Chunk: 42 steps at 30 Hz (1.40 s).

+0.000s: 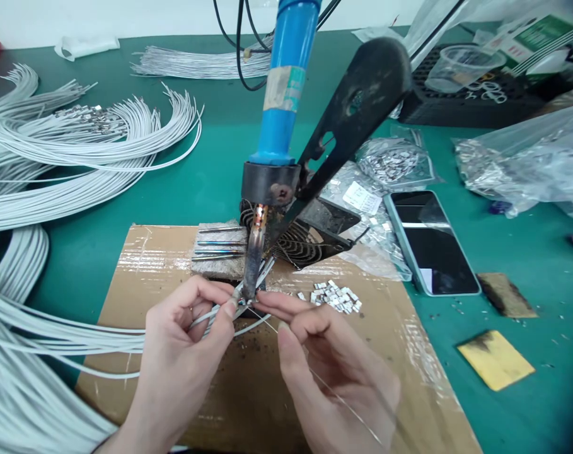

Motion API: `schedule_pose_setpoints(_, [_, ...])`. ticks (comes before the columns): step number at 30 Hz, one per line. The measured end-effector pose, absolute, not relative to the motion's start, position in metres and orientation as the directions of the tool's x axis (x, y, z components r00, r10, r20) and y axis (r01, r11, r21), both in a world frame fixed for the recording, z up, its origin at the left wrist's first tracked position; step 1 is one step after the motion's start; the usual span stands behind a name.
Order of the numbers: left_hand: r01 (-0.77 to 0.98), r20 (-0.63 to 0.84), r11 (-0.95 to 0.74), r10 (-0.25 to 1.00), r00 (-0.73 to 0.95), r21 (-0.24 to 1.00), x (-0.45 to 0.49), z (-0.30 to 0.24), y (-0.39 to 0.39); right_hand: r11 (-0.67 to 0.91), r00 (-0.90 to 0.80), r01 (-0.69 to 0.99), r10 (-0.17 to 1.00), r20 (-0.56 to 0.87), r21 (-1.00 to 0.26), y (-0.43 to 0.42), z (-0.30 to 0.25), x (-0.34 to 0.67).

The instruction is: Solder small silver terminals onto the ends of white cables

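A blue-handled soldering iron (286, 88) stands fixed in a black stand (357, 107), its tip (252, 265) pointing down at a taped cardboard sheet (399, 353). My left hand (182, 353) pinches the ends of several white wires (220, 312) right under the tip. My right hand (324, 359) is pinched on a thin solder wire (343, 400), feeding its end to the same spot. The fingertips of both hands almost meet below the tip. A small heap of metal terminals (336, 296) lies just right of the hands.
Bundles of white wires (78, 139) cover the green table at left. A smartphone (430, 243) lies right of the cardboard, with a yellow sponge (497, 359) and a brown pad (506, 294) near it. Plastic bags of metal parts (522, 164) sit at back right. A grey block (217, 249) holds spare tips.
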<state>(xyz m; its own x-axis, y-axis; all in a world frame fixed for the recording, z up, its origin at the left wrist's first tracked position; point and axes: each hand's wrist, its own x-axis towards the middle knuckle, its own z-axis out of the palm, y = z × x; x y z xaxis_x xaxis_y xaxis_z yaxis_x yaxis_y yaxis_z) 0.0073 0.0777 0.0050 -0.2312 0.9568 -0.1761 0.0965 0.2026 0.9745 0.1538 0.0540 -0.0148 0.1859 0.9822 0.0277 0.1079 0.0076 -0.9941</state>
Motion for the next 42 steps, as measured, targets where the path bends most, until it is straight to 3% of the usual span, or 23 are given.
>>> schedule_pose_setpoints(9, [-0.001, -0.174, 0.181, 0.941, -0.29, 0.983, 0.0175, 0.0066, 0.0779, 0.011, 0.194, 0.105, 0.98, 0.032, -0.994, 0.0546, -0.0149, 0.1536])
schedule_pose_setpoints(42, [0.003, -0.191, 0.2, 0.938, -0.291, 0.98, 0.0162, 0.0068, 0.0775, 0.017, 0.202, 0.105, 0.979, 0.039, -0.994, 0.0551, -0.0164, 0.1526])
